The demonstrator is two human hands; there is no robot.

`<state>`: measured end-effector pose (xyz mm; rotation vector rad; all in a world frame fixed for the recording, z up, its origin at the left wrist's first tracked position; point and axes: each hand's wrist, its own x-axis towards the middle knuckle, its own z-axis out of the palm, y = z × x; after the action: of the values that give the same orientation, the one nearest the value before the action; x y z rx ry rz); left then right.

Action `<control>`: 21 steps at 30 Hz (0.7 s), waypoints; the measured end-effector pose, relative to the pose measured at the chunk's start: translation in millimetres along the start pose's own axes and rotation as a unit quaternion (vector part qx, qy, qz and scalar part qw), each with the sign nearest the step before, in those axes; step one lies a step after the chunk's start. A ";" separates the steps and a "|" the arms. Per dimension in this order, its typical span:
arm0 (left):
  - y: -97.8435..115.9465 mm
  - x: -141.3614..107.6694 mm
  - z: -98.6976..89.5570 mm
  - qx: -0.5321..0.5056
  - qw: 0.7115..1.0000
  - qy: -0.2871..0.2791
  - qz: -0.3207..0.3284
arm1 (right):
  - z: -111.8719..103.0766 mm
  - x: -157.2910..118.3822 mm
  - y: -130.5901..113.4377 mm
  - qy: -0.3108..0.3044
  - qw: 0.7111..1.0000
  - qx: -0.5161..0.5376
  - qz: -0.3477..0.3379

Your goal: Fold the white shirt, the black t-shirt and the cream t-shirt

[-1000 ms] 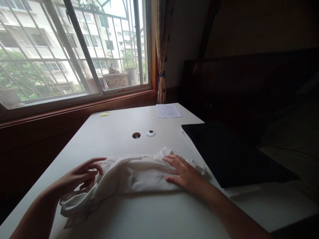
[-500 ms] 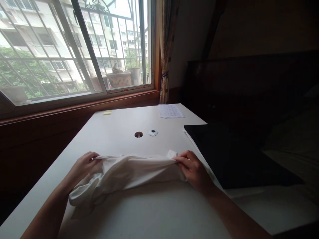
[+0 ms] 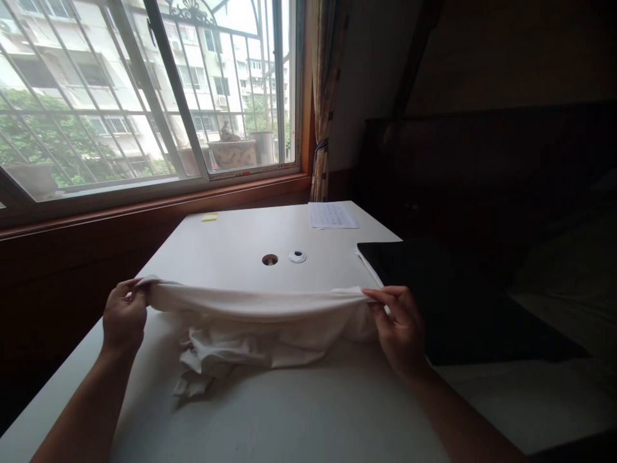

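Note:
A white cloth [image 3: 260, 315] is stretched sideways above the white table [image 3: 289, 411], its lower folds hanging bunched onto the tabletop at the left. My left hand [image 3: 126, 315] pinches the cloth's upper left corner between thumb and fingers. At the other end, my right hand [image 3: 398, 325] is closed on the upper right edge in a similar pinch. The upper edge between both hands is fairly taut and sags slightly.
Beyond the cloth are a round hole [image 3: 270, 260] and a white round cap [image 3: 297, 256]. Papers [image 3: 333, 215] and yellow sticky notes [image 3: 209, 218] lie at the far edge. A black sheet [image 3: 472, 308] covers the right side. A barred window [image 3: 202, 96] stands behind.
My left hand has moved left and slightly up, and my right hand a little right and up. The cloth is pulled wider between them, with its bunched part hanging nearer the middle.

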<state>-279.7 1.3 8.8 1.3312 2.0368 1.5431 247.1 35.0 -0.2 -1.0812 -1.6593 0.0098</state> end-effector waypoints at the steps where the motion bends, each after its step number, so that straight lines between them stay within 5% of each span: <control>1: 1.3 -1.7 3.9 -0.001 0.999 0.053 -0.004 | 0.1 -0.1 0.0 -0.001 1.000 0.002 -0.002; 3: 4.4 -3.9 12.2 -0.044 0.993 0.114 -0.007 | -0.3 0.0 -0.9 -0.002 1.000 0.009 -0.004; 6: 6.6 -3.7 23.4 -0.154 0.984 0.085 0.006 | -2.0 0.7 -2.5 0.002 1.000 0.019 -0.002; 11: -2.3 -7.1 44.1 -0.198 0.976 -0.080 0.046 | -7.6 5.7 8.5 0.121 0.991 0.015 0.055; 15: -13.8 -15.7 63.3 -0.043 0.981 -0.159 0.104 | -10.7 11.6 20.9 0.208 0.973 0.012 0.096; 18: -10.0 -21.0 68.5 0.091 0.958 -0.141 0.232 | -8.5 12.2 17.3 0.163 0.985 -0.001 0.064; 21: 8.4 -29.4 65.8 0.114 0.921 -0.242 0.284 | -1.1 8.7 8.6 0.036 0.999 -0.007 0.001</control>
<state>-215.4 19.6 -19.4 2.2778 1.6215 0.9987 253.5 45.1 2.5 -1.0812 -1.5963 -0.0394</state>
